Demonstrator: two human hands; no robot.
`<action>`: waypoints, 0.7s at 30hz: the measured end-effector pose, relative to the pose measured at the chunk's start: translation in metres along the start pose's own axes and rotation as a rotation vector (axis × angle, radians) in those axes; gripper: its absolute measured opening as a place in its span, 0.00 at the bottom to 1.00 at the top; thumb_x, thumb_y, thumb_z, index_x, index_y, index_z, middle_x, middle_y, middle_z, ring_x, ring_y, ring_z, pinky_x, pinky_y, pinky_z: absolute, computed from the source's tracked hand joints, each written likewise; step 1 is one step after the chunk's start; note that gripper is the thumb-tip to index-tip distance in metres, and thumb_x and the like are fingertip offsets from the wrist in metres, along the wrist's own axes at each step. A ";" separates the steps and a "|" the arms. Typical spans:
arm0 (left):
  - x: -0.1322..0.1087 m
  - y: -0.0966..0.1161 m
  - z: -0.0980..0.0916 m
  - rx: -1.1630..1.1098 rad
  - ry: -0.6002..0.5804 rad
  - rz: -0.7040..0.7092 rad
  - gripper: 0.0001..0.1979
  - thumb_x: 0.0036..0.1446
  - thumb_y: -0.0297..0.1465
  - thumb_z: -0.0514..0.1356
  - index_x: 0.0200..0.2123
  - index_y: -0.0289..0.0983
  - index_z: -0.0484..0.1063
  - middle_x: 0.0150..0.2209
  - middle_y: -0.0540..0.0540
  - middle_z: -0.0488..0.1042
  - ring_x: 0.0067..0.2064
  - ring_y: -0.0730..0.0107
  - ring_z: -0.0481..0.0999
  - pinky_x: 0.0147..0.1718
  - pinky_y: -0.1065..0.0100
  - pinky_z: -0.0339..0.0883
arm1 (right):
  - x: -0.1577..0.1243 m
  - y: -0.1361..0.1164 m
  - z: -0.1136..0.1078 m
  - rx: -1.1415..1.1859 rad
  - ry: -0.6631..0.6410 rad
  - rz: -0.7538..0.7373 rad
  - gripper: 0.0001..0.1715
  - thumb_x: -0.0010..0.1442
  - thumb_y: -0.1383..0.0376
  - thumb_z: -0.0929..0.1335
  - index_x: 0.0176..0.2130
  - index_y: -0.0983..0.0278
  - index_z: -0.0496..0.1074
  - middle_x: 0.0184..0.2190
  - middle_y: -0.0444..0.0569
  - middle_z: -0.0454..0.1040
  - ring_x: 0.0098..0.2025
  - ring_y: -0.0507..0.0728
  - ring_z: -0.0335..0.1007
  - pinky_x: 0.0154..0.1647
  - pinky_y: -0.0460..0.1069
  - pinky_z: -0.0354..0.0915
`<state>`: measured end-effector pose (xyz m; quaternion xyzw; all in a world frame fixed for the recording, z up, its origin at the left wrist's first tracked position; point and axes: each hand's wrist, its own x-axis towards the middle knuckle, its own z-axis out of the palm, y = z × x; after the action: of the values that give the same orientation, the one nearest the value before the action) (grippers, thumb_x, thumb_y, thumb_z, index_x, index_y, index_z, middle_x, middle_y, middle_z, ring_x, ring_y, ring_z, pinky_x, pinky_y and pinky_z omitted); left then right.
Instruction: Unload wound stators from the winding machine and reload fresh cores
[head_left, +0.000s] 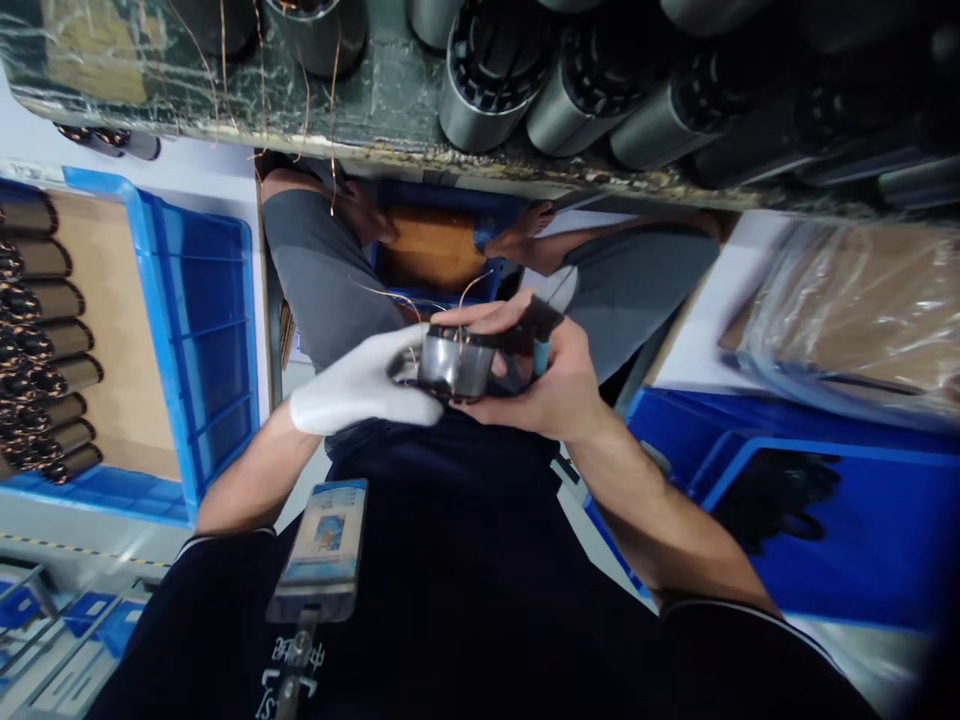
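Above my lap is a short metal motor stator (456, 362), with thin copper wires standing up from it. My left hand (367, 385), in a white glove, is closed around its left end, thumb and fingers curved over and under. My bare right hand (551, 385) grips the stator from the right, fingers along its top and bottom edges. In the right palm is also a dark piece with a light-blue part (541, 357); its kind cannot be made out.
Several metal stator cylinders (487, 100) stand on the worn bench (390, 90) ahead. A blue crate (214, 290) holding stacked stators is on the left. To the right are a blue bin (862, 530) with black parts and a plastic-wrapped box (862, 310). Loose copper wires hang over the bench edge.
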<state>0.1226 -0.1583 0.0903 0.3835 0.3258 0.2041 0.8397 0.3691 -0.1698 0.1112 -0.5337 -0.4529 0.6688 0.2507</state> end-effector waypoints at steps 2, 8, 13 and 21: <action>0.010 -0.002 0.007 -0.193 -0.107 -0.043 0.18 0.59 0.36 0.76 0.52 0.39 0.83 0.47 0.44 0.87 0.47 0.52 0.89 0.46 0.57 0.85 | -0.001 -0.015 0.002 -0.051 -0.066 -0.119 0.28 0.60 0.54 0.86 0.52 0.56 0.77 0.61 0.53 0.83 0.58 0.66 0.84 0.65 0.64 0.78; 0.018 0.024 0.014 -0.144 0.068 0.061 0.18 0.56 0.25 0.77 0.47 0.40 0.78 0.44 0.47 0.83 0.46 0.59 0.87 0.47 0.62 0.83 | -0.014 -0.064 -0.030 -0.601 -0.171 -0.303 0.30 0.71 0.67 0.76 0.69 0.56 0.76 0.64 0.56 0.77 0.63 0.64 0.79 0.59 0.57 0.80; 0.015 0.028 0.009 0.093 0.081 0.075 0.17 0.56 0.26 0.77 0.47 0.36 0.78 0.42 0.48 0.82 0.43 0.65 0.84 0.43 0.68 0.78 | -0.026 -0.078 -0.051 -0.891 -0.353 -0.276 0.42 0.71 0.71 0.70 0.79 0.53 0.67 0.58 0.55 0.78 0.54 0.68 0.79 0.56 0.65 0.78; 0.013 0.019 0.014 0.128 0.091 0.001 0.15 0.60 0.30 0.76 0.48 0.37 0.78 0.44 0.47 0.83 0.45 0.62 0.85 0.47 0.65 0.78 | -0.023 -0.079 -0.052 -1.042 -0.367 -0.275 0.43 0.71 0.69 0.71 0.79 0.47 0.66 0.51 0.51 0.81 0.46 0.67 0.78 0.48 0.62 0.75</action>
<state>0.1403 -0.1458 0.1069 0.4269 0.3760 0.2007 0.7976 0.4136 -0.1342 0.1903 -0.3981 -0.8245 0.3999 -0.0437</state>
